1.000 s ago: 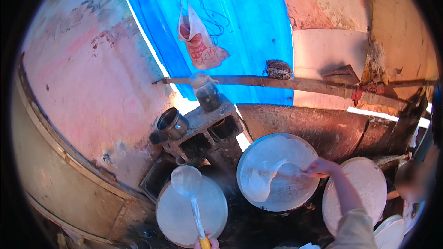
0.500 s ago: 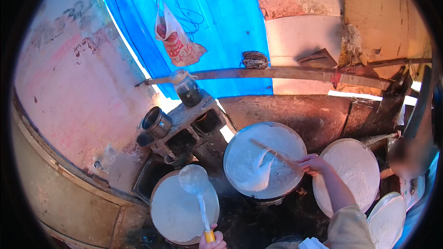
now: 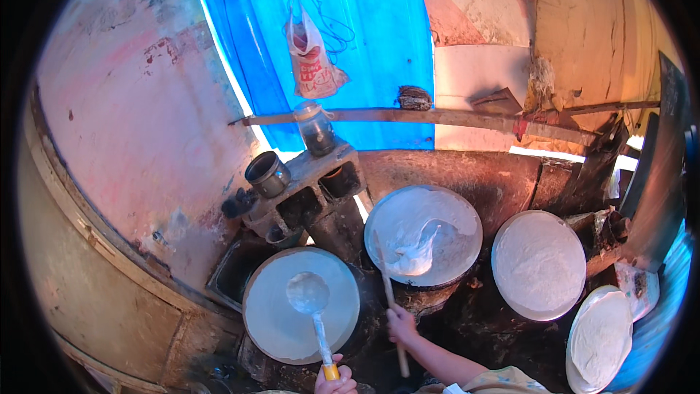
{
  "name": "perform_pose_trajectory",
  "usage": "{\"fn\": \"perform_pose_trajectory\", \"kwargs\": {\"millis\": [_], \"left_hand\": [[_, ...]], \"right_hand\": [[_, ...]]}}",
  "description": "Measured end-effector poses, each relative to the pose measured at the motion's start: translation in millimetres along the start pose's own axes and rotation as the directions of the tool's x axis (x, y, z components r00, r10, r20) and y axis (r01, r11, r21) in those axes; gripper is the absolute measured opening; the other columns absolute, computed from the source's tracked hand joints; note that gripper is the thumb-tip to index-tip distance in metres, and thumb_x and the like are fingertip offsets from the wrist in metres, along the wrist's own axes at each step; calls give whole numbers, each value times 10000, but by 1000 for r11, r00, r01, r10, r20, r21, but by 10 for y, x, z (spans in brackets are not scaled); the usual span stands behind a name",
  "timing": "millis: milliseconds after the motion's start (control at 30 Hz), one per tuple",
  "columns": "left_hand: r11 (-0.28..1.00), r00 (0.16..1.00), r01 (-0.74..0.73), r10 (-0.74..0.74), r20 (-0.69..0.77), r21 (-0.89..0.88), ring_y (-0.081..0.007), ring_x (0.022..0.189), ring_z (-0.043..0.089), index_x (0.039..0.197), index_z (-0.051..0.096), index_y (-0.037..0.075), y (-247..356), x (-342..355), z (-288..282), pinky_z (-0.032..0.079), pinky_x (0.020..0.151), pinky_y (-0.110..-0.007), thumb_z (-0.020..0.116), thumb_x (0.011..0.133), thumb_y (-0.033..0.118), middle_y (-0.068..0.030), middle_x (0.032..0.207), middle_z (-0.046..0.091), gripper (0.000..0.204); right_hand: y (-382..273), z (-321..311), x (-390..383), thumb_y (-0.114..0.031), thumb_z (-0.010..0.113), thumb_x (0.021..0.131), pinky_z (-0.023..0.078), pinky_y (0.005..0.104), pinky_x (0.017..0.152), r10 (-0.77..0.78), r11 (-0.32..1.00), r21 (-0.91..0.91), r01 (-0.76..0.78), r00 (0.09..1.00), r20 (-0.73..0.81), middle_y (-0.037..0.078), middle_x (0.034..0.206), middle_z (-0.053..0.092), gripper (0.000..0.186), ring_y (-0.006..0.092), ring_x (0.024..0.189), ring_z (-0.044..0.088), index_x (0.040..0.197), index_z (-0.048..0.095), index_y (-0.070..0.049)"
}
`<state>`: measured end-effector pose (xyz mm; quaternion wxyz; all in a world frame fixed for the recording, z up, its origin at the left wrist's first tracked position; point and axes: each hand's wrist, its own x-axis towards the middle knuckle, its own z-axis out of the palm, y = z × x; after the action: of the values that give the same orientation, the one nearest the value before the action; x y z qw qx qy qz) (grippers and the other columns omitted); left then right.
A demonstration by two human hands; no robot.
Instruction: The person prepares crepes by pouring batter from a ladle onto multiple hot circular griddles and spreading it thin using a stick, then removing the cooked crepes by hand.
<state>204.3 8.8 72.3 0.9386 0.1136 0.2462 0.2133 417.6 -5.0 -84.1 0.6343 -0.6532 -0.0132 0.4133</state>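
Observation:
My left hand [image 3: 335,381], at the bottom, is closed around the yellow end of a ladle [image 3: 319,339]. The ladle's round, white-coated head hangs over the left pan [image 3: 268,321], which carries a smooth pale layer. My right hand [image 3: 401,325] grips a slim wooden stick [image 3: 388,292] near its middle. The stick's far end reaches the left rim of the middle pan [image 3: 453,211]. Inside that pan sits a crumpled white mass [image 3: 414,257], wet-looking; whether it is cloth or dough I cannot tell.
On the right stand a third round, white-covered pan [image 3: 539,266] and a tilted white disc [image 3: 599,339]. Farther back, a metal pot [image 3: 267,175] and a lidded jar [image 3: 315,130] stand on a block ledge [image 3: 306,179]. A plastic bag [image 3: 315,66] hangs on the blue panel.
My right hand has swung left and nearer with the stick, from the middle pan's right side to its near-left side. The ladle stays over the left pan. The view has shifted slightly.

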Motion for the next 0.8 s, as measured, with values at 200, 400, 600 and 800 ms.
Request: {"fn": "perform_pose_trajectory", "kwargs": {"millis": [200, 400, 600, 800], "left_hand": [[995, 997, -79, 80, -15, 56, -33, 433, 334, 836, 403, 25, 180, -386, -191, 296, 388, -143, 481, 834, 26, 29, 554, 348, 79], [991, 988, 90, -76, 135, -102, -36, 487, 363, 928, 394, 22, 110, -209, -258, 327, 412, -147, 460, 838, -3, -15, 680, 395, 113], [986, 978, 98, -70, 199, -134, -54, 545, 392, 1267, 347, 103, 136, -209, -171, 357, 421, -156, 440, 841, -35, -40, 851, 407, 457], [971, 970, 233, -229, 82, -52, -46, 447, 379, 932, 388, 88, 139, 14, -44, 367, 435, -181, 435, 888, 86, 36, 574, 360, 64]], "right_hand": [[-245, -975, -409, -224, 459, 906, 272, 216, 328, 87, 996, 18, -86, 994, -65, -42, 506, 323, 91, 69, 356, 302, 861, 495, -154], [204, -853, -317, -203, 521, 869, 410, 293, 331, -454, 860, -358, 363, 864, -216, 47, 525, 483, 233, 149, 361, 484, 1056, 588, -82], [-123, -1457, -489, -214, 532, 856, 481, 318, 400, -226, 845, -528, 84, 951, -210, 66, 573, 562, 300, 184, 398, 540, 1136, 584, -119], [-393, -1332, -720, -203, 522, 863, 459, 306, 374, -252, 866, -477, 151, 955, -155, 108, 592, 563, 315, 193, 379, 526, 1157, 561, -96]]}}
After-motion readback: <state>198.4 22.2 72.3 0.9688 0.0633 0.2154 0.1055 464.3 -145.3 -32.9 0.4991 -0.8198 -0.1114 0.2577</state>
